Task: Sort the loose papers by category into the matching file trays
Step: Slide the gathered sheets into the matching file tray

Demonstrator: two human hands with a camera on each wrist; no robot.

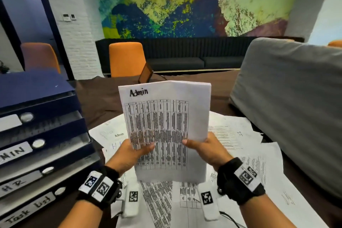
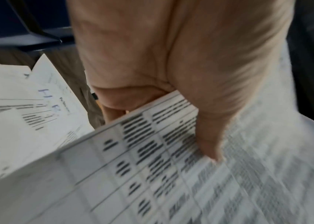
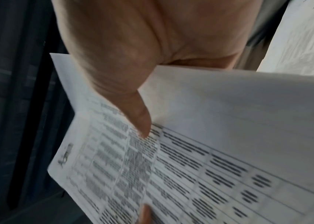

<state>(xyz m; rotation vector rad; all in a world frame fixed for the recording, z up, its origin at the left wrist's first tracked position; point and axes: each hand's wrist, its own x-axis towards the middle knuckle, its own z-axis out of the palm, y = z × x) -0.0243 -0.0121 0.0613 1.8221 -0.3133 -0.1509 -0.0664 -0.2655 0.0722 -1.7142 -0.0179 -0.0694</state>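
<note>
I hold a printed sheet headed "Admin" [image 1: 164,122] upright over the table, its table of dark rows facing me. My left hand [image 1: 132,151] pinches its lower left edge, thumb on the front; my right hand [image 1: 202,147] pinches the lower right edge the same way. The left wrist view shows the thumb pressed on the Admin sheet [image 2: 152,174]; the right wrist view shows a thumb on the same Admin sheet [image 3: 209,151]. A stack of navy file trays [image 1: 42,135] stands at left, with labels "ADMIN" [image 1: 13,152], "HR" [image 1: 15,184] and "Task list" [image 1: 27,209]. Loose papers [image 1: 246,146] cover the table beneath.
A sheet marked "HR" [image 2: 47,97] lies near the trays. A grey padded chair back [image 1: 288,109] rises at right. Orange chairs [image 1: 126,59] and a dark bench stand beyond the brown table [image 1: 100,102]. A small dark stand [image 1: 146,75] sits at the far edge.
</note>
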